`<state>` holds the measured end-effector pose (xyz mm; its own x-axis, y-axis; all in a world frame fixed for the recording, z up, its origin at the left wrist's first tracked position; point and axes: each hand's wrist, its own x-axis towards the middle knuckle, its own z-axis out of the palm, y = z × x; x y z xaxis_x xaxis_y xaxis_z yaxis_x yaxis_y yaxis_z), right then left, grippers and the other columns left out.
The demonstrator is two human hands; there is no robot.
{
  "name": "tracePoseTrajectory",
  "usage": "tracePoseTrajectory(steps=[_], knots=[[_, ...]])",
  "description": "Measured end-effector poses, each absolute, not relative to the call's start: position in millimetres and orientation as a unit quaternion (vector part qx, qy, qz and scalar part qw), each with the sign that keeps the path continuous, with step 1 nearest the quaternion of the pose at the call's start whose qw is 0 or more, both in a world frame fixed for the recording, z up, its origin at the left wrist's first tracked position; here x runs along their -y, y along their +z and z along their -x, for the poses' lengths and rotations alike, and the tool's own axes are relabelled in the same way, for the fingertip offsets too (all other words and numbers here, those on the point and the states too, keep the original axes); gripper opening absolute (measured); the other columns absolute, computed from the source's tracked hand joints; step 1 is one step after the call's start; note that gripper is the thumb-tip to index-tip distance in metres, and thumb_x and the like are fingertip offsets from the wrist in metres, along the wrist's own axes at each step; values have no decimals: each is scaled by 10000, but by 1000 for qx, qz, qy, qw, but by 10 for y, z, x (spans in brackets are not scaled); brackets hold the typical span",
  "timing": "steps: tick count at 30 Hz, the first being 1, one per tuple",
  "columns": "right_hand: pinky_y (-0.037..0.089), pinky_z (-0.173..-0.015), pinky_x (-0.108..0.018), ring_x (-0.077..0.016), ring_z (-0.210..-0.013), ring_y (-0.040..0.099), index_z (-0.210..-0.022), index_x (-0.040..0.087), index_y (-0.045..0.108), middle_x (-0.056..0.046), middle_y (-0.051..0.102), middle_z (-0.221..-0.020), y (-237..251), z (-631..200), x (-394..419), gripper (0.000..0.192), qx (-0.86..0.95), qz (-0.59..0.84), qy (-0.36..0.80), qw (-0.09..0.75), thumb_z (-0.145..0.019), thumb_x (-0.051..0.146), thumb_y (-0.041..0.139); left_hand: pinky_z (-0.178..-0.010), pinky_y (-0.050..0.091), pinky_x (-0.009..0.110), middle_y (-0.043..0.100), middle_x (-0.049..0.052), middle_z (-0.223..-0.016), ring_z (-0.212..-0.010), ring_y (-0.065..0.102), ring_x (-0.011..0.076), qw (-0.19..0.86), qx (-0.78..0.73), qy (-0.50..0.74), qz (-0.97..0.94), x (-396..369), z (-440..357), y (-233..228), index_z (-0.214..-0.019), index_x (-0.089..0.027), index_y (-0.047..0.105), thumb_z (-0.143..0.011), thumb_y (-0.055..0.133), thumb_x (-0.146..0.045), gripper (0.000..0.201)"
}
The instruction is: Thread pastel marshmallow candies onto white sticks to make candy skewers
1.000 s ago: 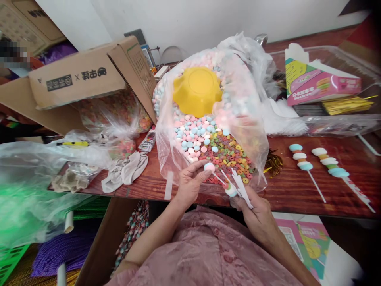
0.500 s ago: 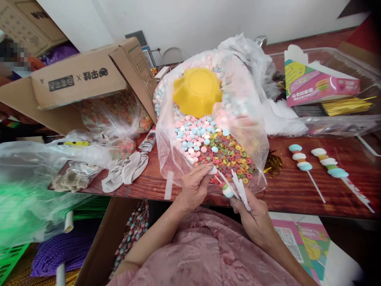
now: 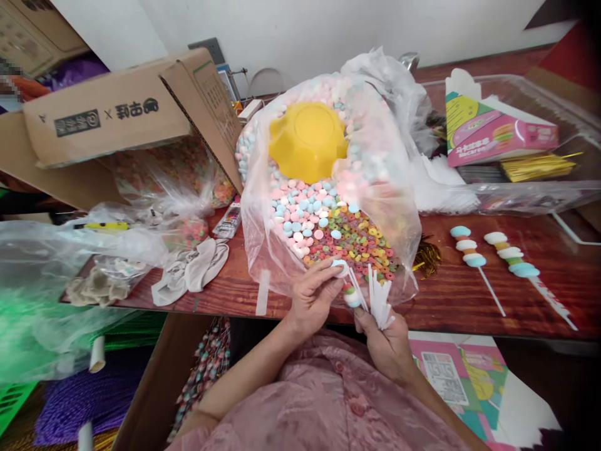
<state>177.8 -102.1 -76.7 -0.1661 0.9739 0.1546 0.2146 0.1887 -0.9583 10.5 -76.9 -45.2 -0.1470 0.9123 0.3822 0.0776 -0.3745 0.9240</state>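
My left hand (image 3: 310,299) pinches a pale blue and white candy (image 3: 339,268) at the tip of a stick. Just below it, a partly threaded candy skewer (image 3: 352,297) carries a blue piece, a white piece and coloured rings. My right hand (image 3: 387,343) is closed around several white sticks (image 3: 379,300) and the lower end of that skewer. Beyond both hands lies an open plastic bag (image 3: 260,232) with pink, blue and white round candies (image 3: 300,216) and small coloured rings (image 3: 361,241). A yellow scalloped bowl (image 3: 310,141) rests upside down on the candies.
Two finished-looking candy skewers (image 3: 469,248) (image 3: 511,254) lie on the table's right side. Behind them stands a clear plastic tray (image 3: 530,194) with a printed carton (image 3: 502,134). To the left are a cardboard box (image 3: 117,119), grey gloves (image 3: 192,272) and a yellow cutter (image 3: 107,226).
The candy in my left hand now sits closer to the stick's tip, and the skewer is more upright. The right hand's sticks have fanned out. The whole view has shifted slightly.
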Motion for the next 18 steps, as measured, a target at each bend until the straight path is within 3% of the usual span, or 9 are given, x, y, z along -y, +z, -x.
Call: tracePoseTrajectory(steps=[3,6,10,14,18], knots=[[418,-550,-235,-122,-534,501,-1017,202,665,52,567,-635,-748,-1847,976,166,661,466,409,422,-908,222,541,-1029,561,400,722,74,-1262,-1177,681,216,367,-434,619,-542,763,-110,-446,-1174,-281,734,-886,719,-250,290],[427,-558,-239,-125,-530,505,-1047,203,666,57,564,-629,-745,-1897,964,207,671,468,404,408,-883,206,539,-976,581,382,756,73,-1173,-1073,717,209,319,-434,599,-592,716,-91,-416,-1166,-263,735,-874,729,-243,294],[403,-534,-241,-123,-519,481,-903,194,654,51,522,-588,-751,-1917,987,136,643,475,440,409,-918,271,543,-896,593,339,776,71,-1063,-970,731,192,265,-429,565,-652,657,-71,-368,-1168,-246,728,-889,705,-216,281],[381,-506,-236,-112,-504,458,-707,199,556,44,499,-559,-795,-1929,1020,288,572,476,508,433,-934,374,579,-852,581,289,772,56,-985,-925,725,168,273,-404,557,-672,689,-111,-337,-1113,-225,733,-897,696,-193,222],[374,-500,-230,-105,-510,454,-676,191,556,40,505,-565,-850,-1922,1065,324,499,491,543,463,-899,407,649,-817,585,259,760,88,-1022,-910,724,159,283,-369,522,-715,792,-230,-352,-1174,-188,697,-932,643,-184,247]])
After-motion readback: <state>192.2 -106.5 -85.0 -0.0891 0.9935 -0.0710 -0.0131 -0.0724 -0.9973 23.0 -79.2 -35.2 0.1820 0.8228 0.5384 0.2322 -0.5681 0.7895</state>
